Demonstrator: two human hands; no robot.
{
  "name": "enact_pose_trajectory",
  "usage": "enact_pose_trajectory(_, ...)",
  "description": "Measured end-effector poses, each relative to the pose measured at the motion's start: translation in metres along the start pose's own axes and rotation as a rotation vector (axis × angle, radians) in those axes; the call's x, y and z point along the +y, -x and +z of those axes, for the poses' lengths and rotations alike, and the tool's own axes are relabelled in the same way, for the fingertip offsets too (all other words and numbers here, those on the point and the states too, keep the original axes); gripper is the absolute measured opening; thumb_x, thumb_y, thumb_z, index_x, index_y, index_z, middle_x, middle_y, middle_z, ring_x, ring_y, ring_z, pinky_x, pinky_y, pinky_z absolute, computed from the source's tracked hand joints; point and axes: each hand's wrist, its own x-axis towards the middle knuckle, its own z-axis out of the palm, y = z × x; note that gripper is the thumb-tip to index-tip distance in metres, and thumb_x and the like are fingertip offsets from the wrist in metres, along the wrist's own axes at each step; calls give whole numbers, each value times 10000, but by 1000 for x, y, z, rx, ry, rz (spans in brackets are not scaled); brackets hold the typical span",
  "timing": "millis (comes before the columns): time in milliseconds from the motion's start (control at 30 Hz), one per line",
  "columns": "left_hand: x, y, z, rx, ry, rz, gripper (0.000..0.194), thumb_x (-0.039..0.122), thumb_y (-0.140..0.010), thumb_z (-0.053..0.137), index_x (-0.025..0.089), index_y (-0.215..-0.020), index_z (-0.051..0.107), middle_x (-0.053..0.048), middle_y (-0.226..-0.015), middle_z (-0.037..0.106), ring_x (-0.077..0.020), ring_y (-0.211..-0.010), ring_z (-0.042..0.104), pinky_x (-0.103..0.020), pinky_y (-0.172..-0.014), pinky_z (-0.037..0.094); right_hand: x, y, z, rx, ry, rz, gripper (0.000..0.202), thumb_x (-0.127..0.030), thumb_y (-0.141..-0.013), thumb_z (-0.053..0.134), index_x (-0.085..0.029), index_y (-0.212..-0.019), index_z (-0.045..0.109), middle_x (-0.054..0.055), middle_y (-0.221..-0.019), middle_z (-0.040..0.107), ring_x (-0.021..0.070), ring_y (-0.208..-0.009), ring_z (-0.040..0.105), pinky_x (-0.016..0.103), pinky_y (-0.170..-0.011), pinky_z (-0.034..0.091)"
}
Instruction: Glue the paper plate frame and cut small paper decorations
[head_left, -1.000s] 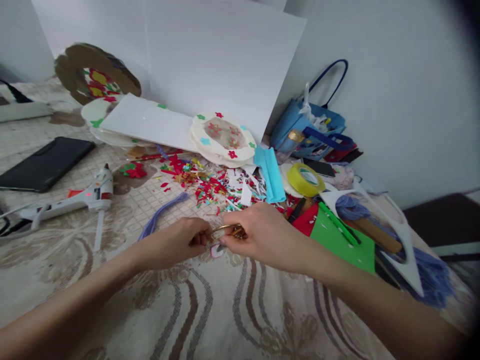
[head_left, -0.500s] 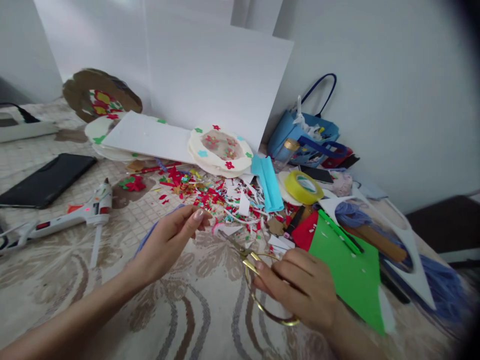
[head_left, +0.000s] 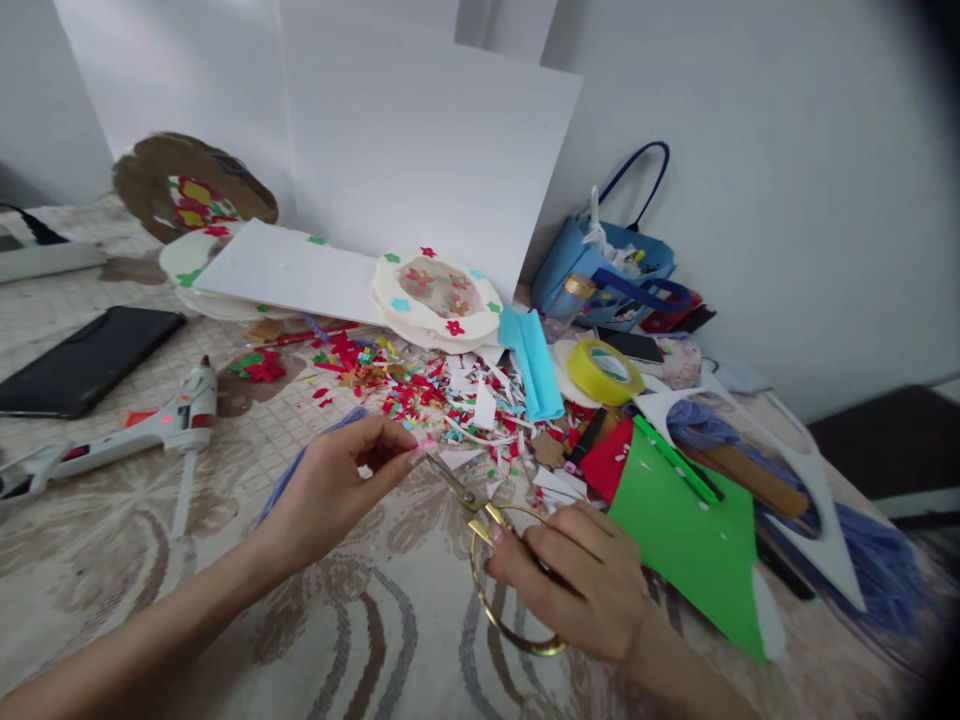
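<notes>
My right hand (head_left: 581,575) holds gold-handled scissors (head_left: 472,503), their blades pointing up and left toward my other hand. At the blade tips is a small pink piece (head_left: 426,445). My left hand (head_left: 349,490) pinches the near side of that piece between thumb and index finger. Just beyond both hands lies a heap of red, white and coloured paper scraps (head_left: 420,390). A white scrap (head_left: 459,458) rests beside the blades.
A glue gun (head_left: 176,425) and black phone (head_left: 86,360) lie left. Yellow tape (head_left: 604,372), green sheet (head_left: 686,540) and blue bag (head_left: 600,265) are right. A flower-decorated ring (head_left: 390,300) sits behind the scraps, before a white board (head_left: 420,150).
My left thumb and index finger have closed at the pink piece. My right hand and the scissors have shifted slightly left, and the camera view has moved a little.
</notes>
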Motion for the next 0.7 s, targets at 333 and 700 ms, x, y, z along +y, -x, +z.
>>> enact_pose_trajectory(333, 2, 2, 6, 143, -71, 29, 128, 303, -829, 575, 184, -791, 600, 12, -691, 620, -121, -628, 564, -227, -581, 428, -9, 5, 12, 46, -61, 77, 132, -140, -796, 666, -133, -923, 629, -15, -542, 562, 120, -534, 488, 269, -515, 369)
enact_pose_trajectory(700, -11, 2, 15, 149, 72, -31, 166, 344, -827, 575, 179, -811, 573, 8, -698, 587, -124, -635, 540, -221, -578, 432, -17, 10, 26, 186, -611, 811, 125, -168, -871, 533, -180, -949, 631, 16, -728, 650, 122, -571, 579, 215, -497, 467)
